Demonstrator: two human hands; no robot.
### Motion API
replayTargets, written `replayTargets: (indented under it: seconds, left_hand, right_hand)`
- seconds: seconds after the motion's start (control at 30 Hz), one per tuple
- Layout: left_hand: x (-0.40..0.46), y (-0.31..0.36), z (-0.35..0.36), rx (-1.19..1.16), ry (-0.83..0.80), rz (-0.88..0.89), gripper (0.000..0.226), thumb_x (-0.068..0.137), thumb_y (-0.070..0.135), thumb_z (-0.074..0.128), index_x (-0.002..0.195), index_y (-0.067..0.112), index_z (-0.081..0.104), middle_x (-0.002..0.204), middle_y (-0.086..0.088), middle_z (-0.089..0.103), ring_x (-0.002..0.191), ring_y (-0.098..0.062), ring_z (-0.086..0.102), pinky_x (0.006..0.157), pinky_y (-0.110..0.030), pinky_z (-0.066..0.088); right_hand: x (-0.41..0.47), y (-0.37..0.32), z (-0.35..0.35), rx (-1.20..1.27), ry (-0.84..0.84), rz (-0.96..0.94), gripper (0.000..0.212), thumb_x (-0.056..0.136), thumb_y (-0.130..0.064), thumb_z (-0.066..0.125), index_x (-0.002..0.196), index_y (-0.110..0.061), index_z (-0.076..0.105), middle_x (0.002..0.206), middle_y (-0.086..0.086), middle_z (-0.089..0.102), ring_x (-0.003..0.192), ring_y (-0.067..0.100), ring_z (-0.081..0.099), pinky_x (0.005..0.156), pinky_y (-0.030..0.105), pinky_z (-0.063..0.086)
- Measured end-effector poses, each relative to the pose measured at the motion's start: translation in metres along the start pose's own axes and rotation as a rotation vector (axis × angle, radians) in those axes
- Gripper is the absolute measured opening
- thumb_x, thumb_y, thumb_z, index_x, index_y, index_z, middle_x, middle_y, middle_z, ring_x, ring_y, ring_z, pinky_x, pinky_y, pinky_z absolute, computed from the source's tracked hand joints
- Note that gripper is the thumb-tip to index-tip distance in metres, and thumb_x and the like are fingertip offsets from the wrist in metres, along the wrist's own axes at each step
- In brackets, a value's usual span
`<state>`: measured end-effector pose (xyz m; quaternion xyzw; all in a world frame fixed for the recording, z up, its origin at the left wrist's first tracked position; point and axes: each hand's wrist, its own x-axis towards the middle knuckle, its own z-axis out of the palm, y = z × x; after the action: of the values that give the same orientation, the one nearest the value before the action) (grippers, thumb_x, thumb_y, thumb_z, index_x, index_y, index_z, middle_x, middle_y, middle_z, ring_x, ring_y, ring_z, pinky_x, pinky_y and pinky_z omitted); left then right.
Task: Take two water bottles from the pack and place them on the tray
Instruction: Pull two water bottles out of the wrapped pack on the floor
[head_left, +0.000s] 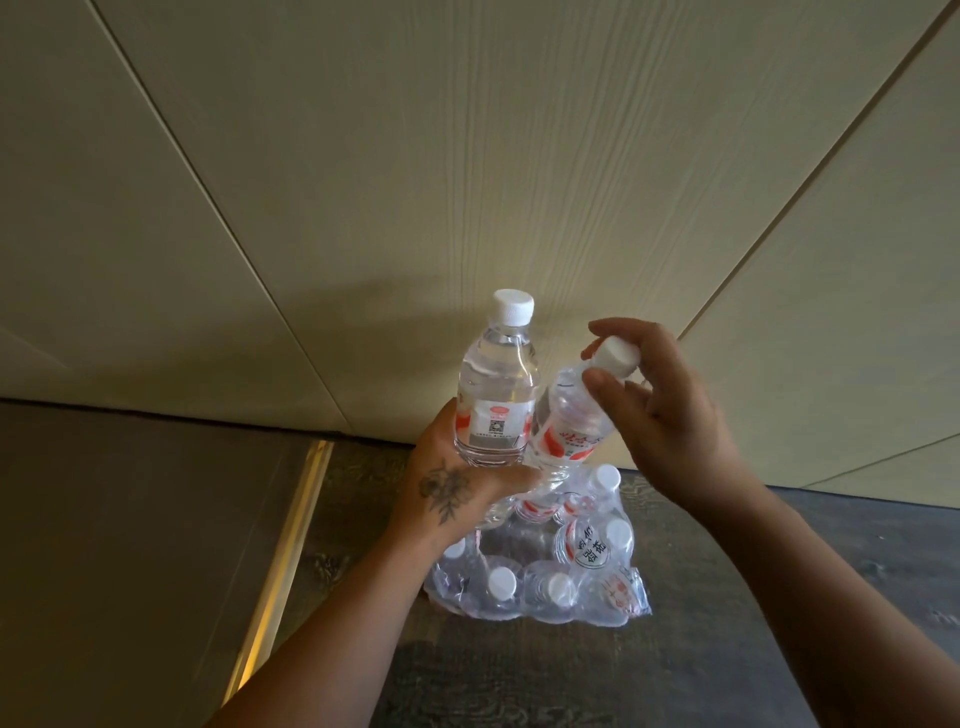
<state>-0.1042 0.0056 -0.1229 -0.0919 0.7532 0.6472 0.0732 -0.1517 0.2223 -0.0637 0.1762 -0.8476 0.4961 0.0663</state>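
A pale panelled wall stands behind a dark wooden floor. On the floor sits the plastic-wrapped pack of bottles. Above it, the left hand is closed around the base of an upright bottle. The right hand pinches the cap end of a second bottle, which is tilted and leans against the first one.

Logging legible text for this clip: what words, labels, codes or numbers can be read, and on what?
Upright bottle in the left hand: QR code and small print, too small to read.
Tilted bottle in the right hand: red script, blurred.
Pack wrap: round mark with Chinese characters, not clearly legible.
Nothing else is readable.
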Motion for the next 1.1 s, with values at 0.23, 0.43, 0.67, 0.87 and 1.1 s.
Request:
replayTargets:
  seconds: [0.23,0.43,0.67,0.87,1.1]
  left_hand:
    - [-0.007,0.001,0.005,0.010,-0.008,-0.019,0.057,0.053,0.037,0.099,0.100,0.049,0.069,0.098,0.037,0.079,0.088,0.015,0.074,0.070,-0.013,0.055]
    - [-0.006,0.000,-0.005,0.064,-0.033,0.016,0.051,0.059,0.023,0.098,0.094,0.051,0.073,0.098,0.017,0.083,0.084,0.002,0.079,0.066,-0.012,0.059]
    - [-0.012,0.014,-0.016,0.028,0.007,-0.059,0.053,0.055,0.041,0.095,0.094,0.064,0.068,0.094,0.034,0.080,0.085,0.014,0.074,0.074,-0.023,0.051]
    - [-0.021,0.034,-0.020,-0.032,-0.046,-0.092,0.062,0.048,0.056,0.093,0.106,0.054,0.072,0.100,0.030,0.082,0.090,0.011,0.076,0.080,-0.023,0.053]
    - [-0.050,0.058,-0.020,-0.054,-0.093,-0.188,0.073,0.049,0.057,0.093,0.118,0.043,0.073,0.105,0.021,0.085,0.097,0.002,0.080,0.080,-0.022,0.058]
  right_hand:
    - [-0.019,0.026,0.018,0.267,-0.222,0.216,0.093,0.082,-0.001,0.092,0.150,-0.031,0.035,0.124,-0.009,0.069,0.116,0.007,0.072,0.091,0.021,0.061]
    - [-0.026,0.034,0.041,0.274,-0.277,0.295,0.062,0.086,-0.009,0.089,0.136,0.003,0.054,0.116,0.013,0.075,0.105,0.017,0.077,0.089,0.023,0.059]
    - [-0.024,0.029,0.040,0.368,-0.198,0.331,0.067,0.091,-0.029,0.084,0.142,-0.007,0.048,0.122,0.018,0.071,0.115,0.035,0.072,0.102,0.052,0.059]
    - [-0.040,0.017,0.040,0.564,-0.088,0.418,0.063,0.089,-0.047,0.073,0.140,-0.018,0.049,0.125,0.020,0.069,0.114,0.034,0.074,0.096,0.047,0.064]
    - [-0.045,-0.012,0.029,0.588,-0.052,0.556,0.059,0.097,-0.051,0.063,0.138,-0.011,0.046,0.127,0.016,0.069,0.105,0.015,0.079,0.080,0.024,0.064]
